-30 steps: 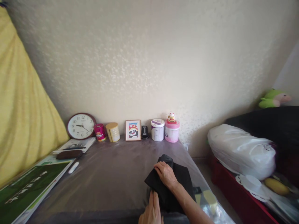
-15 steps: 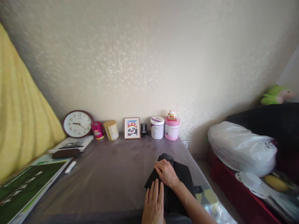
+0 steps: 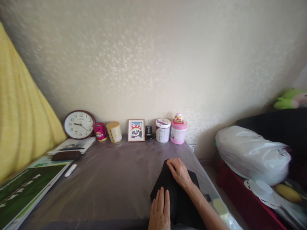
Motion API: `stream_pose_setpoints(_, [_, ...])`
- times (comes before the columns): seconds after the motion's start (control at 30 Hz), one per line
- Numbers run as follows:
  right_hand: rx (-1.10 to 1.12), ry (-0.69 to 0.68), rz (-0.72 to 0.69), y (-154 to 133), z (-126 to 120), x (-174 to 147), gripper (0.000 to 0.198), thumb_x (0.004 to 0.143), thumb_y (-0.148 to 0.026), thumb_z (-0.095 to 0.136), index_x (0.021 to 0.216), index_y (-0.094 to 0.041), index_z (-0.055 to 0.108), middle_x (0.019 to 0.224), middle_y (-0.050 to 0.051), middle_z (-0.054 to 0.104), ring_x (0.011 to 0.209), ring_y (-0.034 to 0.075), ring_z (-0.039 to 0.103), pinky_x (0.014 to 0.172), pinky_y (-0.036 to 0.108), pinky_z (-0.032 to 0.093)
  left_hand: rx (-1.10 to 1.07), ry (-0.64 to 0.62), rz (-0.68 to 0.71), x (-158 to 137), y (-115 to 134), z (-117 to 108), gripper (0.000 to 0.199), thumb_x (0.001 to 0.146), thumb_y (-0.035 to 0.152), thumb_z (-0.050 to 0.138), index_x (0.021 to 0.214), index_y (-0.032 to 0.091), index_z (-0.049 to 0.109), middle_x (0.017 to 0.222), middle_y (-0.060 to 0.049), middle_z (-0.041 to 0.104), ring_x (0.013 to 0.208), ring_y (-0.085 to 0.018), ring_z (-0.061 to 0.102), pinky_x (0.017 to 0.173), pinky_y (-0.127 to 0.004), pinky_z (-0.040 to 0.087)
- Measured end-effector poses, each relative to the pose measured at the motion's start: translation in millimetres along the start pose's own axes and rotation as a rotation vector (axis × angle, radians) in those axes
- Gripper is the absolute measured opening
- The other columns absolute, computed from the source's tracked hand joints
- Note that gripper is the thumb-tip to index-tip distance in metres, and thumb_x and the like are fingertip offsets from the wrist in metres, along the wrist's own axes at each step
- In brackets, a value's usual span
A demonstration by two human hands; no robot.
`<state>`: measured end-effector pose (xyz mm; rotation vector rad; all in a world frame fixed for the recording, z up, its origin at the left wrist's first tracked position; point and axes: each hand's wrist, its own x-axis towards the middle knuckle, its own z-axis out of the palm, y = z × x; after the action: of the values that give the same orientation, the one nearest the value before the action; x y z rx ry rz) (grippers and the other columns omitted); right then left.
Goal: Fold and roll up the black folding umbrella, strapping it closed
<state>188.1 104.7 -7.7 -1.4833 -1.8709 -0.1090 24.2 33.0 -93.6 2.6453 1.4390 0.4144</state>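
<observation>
A folded black cloth, perhaps a garment, lies on the table in front of me, towards its right side. My left hand rests flat on the cloth's near left part, fingers stretched out and close together. At the far edge, my right hand has its fingers curled over the cloth; its thumb is hidden. Part of the cloth is covered by my right forearm.
Along the wall stand a clock, a pink can, a yellow-lidded can, a framed panda picture and two tubs. Books lie left. Beyond the table's right edge is a white plastic bag.
My right hand has moved slightly right. The dark bundle that stuck out beyond the cloth's far edge no longer shows, and that edge looks flatter. My left hand stays on the cloth.
</observation>
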Motion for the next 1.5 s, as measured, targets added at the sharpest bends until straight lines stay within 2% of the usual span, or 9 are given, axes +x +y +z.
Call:
stream_pose_setpoints(0.17, [0.085, -0.245, -0.104, -25.3, 5.2, -20.3, 0.03, 0.093, -0.024, 0.035, 0.091, -0.023, 0.065, 0.095, 0.001, 0.069, 0.11, 0.016, 0.053, 0.105, 0.04, 0.025, -0.019, -0.01, 0.002, 0.3, -0.2, 7.0, 0.072, 0.075, -0.006, 0.031, 0.138, 0.023, 0.014, 0.145, -0.007, 0.028, 0.132, -0.024, 0.027, 0.107, -0.037, 0.033])
stream_pose_setpoints(0.3, [0.009, -0.224, 0.035, 1.8, 17.3, 0.6, 0.032, 0.093, -0.022, 0.034, 0.089, -0.023, 0.067, 0.1, 0.001, 0.069, 0.113, 0.018, 0.051, 0.105, 0.044, 0.024, -0.044, -0.081, -0.034, 3.7, 1.5, 0.4, 0.074, 0.072, -0.008, 0.029, 0.138, 0.021, 0.017, 0.146, -0.009, 0.024, 0.132, -0.024, 0.027, 0.105, -0.038, 0.034])
stream_pose_setpoints(0.4, [-0.045, -0.219, 0.094, 27.3, 21.8, 16.6, 0.032, 0.091, -0.022, 0.034, 0.093, -0.023, 0.066, 0.107, 0.003, 0.067, 0.108, 0.019, 0.055, 0.097, 0.038, 0.035, -0.046, -0.128, -0.057, 7.1, 4.8, -6.7, 0.076, 0.07, -0.01, 0.028, 0.138, 0.021, 0.019, 0.145, -0.01, 0.023, 0.133, -0.025, 0.026, 0.105, -0.041, 0.033])
stream_pose_setpoints(0.63, [-0.173, 0.124, 0.422, 64.7, -12.4, -17.0, 0.031, 0.085, -0.033, 0.037, 0.096, -0.018, 0.063, 0.1, 0.01, 0.067, 0.098, 0.023, 0.06, 0.09, 0.037, 0.042, -0.069, -0.19, -0.142, 9.7, 12.6, -15.7, 0.082, 0.063, -0.01, 0.034, 0.138, 0.02, 0.019, 0.147, -0.009, 0.018, 0.134, -0.025, 0.021, 0.107, -0.04, 0.03])
stream_pose_setpoints(0.73, [-0.132, 0.144, 0.573, 69.9, -37.5, -50.2, 0.033, 0.081, -0.04, 0.039, 0.091, -0.019, 0.063, 0.094, 0.01, 0.068, 0.092, 0.024, 0.062, 0.085, 0.035, 0.044, -0.166, -0.159, -0.079, 6.9, 10.2, -20.6, 0.09, 0.057, -0.005, 0.042, 0.14, 0.017, 0.012, 0.148, -0.009, 0.012, 0.136, -0.026, 0.017, 0.108, -0.037, 0.027])
stream_pose_setpoints(0.9, [-0.008, 0.031, 0.737, 58.9, -55.6, -91.0, 0.035, 0.076, -0.048, 0.043, 0.083, -0.022, 0.065, 0.082, 0.007, 0.07, 0.075, 0.023, 0.066, 0.072, 0.033, 0.048, -0.212, -0.174, -0.049, 2.8, 7.6, -31.5, 0.094, 0.055, -0.003, 0.043, 0.14, 0.013, 0.008, 0.149, -0.01, 0.008, 0.136, -0.025, 0.015, 0.109, -0.035, 0.025])
stream_pose_setpoints(1.03, [0.086, 0.034, 0.74, 42.0, -57.5, -100.7, 0.037, 0.076, -0.053, 0.046, 0.084, -0.023, 0.067, 0.078, 0.004, 0.071, 0.075, 0.023, 0.065, 0.064, 0.029, 0.048, -0.201, -0.13, -0.041, -1.7, 9.7, -36.3, 0.097, 0.053, -0.005, 0.042, 0.14, 0.014, 0.003, 0.149, -0.01, 0.006, 0.136, -0.025, 0.015, 0.109, -0.035, 0.026])
stream_pose_setpoints(1.27, [0.206, 0.025, 0.728, 15.3, -65.2, -86.7, 0.038, 0.071, -0.054, 0.051, 0.079, -0.019, 0.065, 0.067, 0.002, 0.066, 0.066, 0.021, 0.062, 0.058, 0.029, 0.045, -0.211, -0.156, -0.043, -6.4, 10.8, -40.5, 0.099, 0.054, -0.005, 0.042, 0.14, 0.015, -0.002, 0.149, -0.013, 0.003, 0.137, -0.025, 0.013, 0.109, -0.036, 0.026])
stream_pose_setpoints(1.5, [0.614, -0.001, 0.651, -14.6, -58.0, -50.9, 0.032, 0.072, -0.046, 0.055, 0.082, -0.017, 0.063, 0.071, 0.002, 0.065, 0.07, 0.021, 0.061, 0.058, 0.029, 0.047, -0.213, -0.145, -0.043, -7.4, 9.1, -37.3, 0.1, 0.054, -0.004, 0.043, 0.139, 0.013, -0.006, 0.149, -0.012, 0.001, 0.137, -0.025, 0.012, 0.109, -0.036, 0.025])
